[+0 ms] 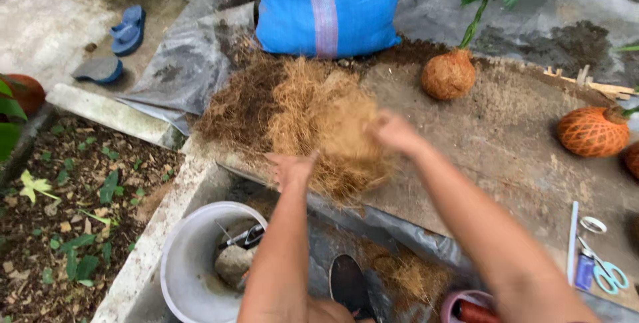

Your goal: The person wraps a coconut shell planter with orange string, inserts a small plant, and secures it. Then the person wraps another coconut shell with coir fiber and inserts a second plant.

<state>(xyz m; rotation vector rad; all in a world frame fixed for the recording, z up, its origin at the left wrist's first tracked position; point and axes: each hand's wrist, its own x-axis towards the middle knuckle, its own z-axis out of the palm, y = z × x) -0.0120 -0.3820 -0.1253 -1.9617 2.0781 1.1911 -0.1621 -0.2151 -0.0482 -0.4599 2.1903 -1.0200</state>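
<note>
1. Outdoor garden setup: a rough, soil-dusted table (506, 137) with grey plastic sheeting (193, 57) draped over its far edge, plus a planted soil bed (73, 223) off to the left.
2. The coconut fibre pile (306, 117) sits in the middle of the table, right in front of the person, and both hands are in it.
3. The left hand (291, 168) is at the near edge of the pile, fingers curled in around a tuft of fibre.
4. The right hand (394, 131) is blurred at the pile's right side and looks closed on some strands, though how tight that grip is can't really be made out.
5. Just behind the pile stands a blue woven sack (326, 7).
6. To the right is a fibre-wrapped plant ball (448, 75) with a green stem, and further right an orange netted ball (592, 131).
7. At the table's near right edge lie scissors with light blue handles (602, 270).
8. Below the table there's a grey bucket (193, 263) with a stone inside.
9. Blue sandals (128, 30) lie on the concrete, far left.
</note>
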